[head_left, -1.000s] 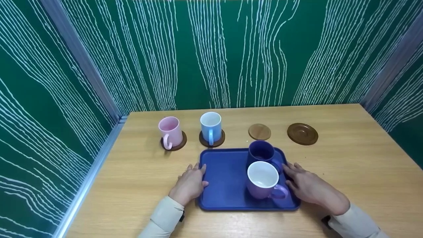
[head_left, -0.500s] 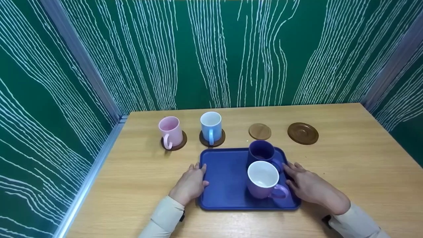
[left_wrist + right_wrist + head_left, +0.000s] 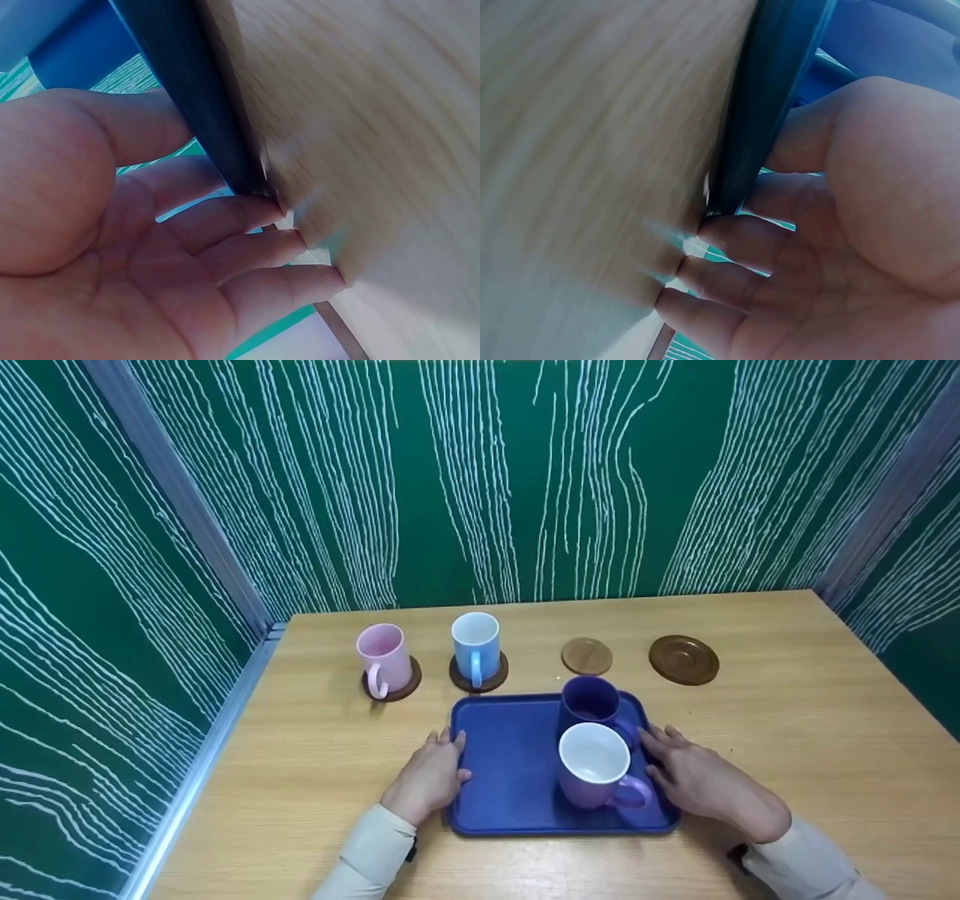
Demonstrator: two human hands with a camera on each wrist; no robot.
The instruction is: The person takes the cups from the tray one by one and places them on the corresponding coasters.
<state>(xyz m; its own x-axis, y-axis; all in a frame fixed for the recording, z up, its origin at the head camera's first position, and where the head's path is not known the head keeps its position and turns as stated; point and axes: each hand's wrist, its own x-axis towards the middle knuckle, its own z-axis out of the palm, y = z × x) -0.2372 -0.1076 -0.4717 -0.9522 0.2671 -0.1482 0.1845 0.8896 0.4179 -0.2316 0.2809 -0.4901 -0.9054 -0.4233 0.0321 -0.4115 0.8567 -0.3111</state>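
Note:
A blue rectangular tray (image 3: 502,765) lies on the table between both hands. My left hand (image 3: 426,780) rests at its left edge, thumb laid over the rim. At the right edge my right hand (image 3: 701,780) mirrors it, thumb over the rim too. The wrist views show straight fingers (image 3: 247,251) on the left and straight fingers (image 3: 720,281) on the right, tips down at the tabletop beside the rim. On the tray's right half stand a purple mug (image 3: 581,791) with a white inside and, behind it, a dark blue mug (image 3: 589,701), both upright, handles toward the right.
Behind the tray a pink mug (image 3: 391,671) and a light blue mug (image 3: 486,660) stand on dark round coasters. Right of them lie a light wooden coaster (image 3: 586,656) and a dark brown coaster (image 3: 684,660). A green panel (image 3: 420,532) rises behind the wooden table (image 3: 810,697).
The head view shifts very slightly. Hands, tray and mugs keep their places relative to one another.

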